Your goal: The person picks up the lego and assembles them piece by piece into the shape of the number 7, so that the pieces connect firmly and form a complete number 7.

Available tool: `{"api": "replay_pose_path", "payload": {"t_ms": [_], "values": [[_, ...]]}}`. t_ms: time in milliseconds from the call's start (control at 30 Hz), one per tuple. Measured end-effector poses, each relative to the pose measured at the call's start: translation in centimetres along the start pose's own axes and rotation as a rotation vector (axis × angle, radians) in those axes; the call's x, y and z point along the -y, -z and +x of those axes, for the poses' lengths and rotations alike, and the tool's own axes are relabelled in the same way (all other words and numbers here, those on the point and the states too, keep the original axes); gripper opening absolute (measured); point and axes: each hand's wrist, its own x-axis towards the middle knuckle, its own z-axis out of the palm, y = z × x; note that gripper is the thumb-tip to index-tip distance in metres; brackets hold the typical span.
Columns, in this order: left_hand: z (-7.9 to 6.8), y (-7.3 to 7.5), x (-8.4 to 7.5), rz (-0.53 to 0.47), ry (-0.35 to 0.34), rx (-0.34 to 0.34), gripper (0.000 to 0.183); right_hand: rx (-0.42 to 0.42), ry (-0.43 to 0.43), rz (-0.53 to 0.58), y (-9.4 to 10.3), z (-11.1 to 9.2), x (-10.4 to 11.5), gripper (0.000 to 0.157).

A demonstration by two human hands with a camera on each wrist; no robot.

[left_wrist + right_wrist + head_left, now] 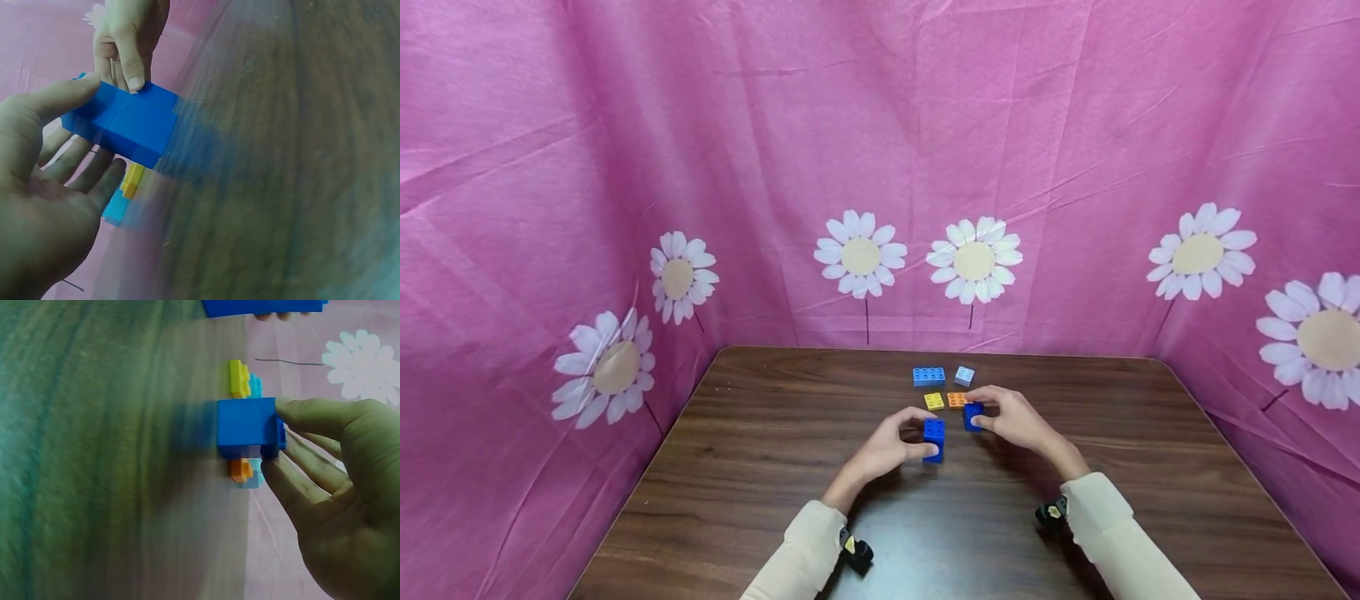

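My left hand (886, 448) grips an upright stack of two dark blue toy building bricks (934, 440), thumb on the near side and fingers behind. In the left wrist view a seam crosses the stack (125, 122), and its lower end is right at the tabletop. To its right, my right hand (1015, 419) pinches a single dark blue brick (973, 417) between thumb and fingers. The right wrist view shows this brick (246, 422) with studs toward the palm and its base close to the table. A small gap separates it from the stack.
Just beyond the hands lie a yellow brick (933, 402), an orange brick (957, 400) partly hidden by the right hand, a long blue brick (928, 377) and a pale blue brick (965, 376). Pink flowered cloth (1045, 150) hangs round the brown wooden table (760, 450).
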Motion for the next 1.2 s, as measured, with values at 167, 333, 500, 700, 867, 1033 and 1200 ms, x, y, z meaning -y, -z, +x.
{"api": "replay_pose_path", "payload": {"t_ms": [167,333,500,700,867,1033,1200], "values": [[0.0,-0.4,0.3,-0.06,-0.011,-0.024,0.04,0.024,-0.016,-0.018,-0.7,0.0,-0.5,0.039],[0.2,-0.6,0.5,-0.056,-0.027,-0.059,0.038,0.017,-0.054,-0.037,-1.0,0.1,-0.4,0.036],[0.2,-0.8,0.8,-0.095,-0.012,-0.077,0.034,0.017,-0.083,-0.036,-1.1,-0.1,0.1,0.033],[0.2,-0.9,0.9,-0.136,-0.007,-0.066,0.035,0.012,-0.094,-0.04,-1.4,-0.1,0.0,0.032],[0.3,-0.8,1.1,-0.133,-0.019,-0.06,0.035,0.002,-0.073,-0.059,-1.5,-0.1,-0.2,0.032],[0.4,-0.7,1.2,-0.135,-0.011,-0.066,0.034,0.003,-0.076,-0.06,-1.4,-0.1,-0.3,0.032],[0.4,-0.7,1.1,-0.146,-0.002,-0.064,0.034,0.017,-0.099,-0.058,-1.2,-0.1,-0.3,0.035]]}}
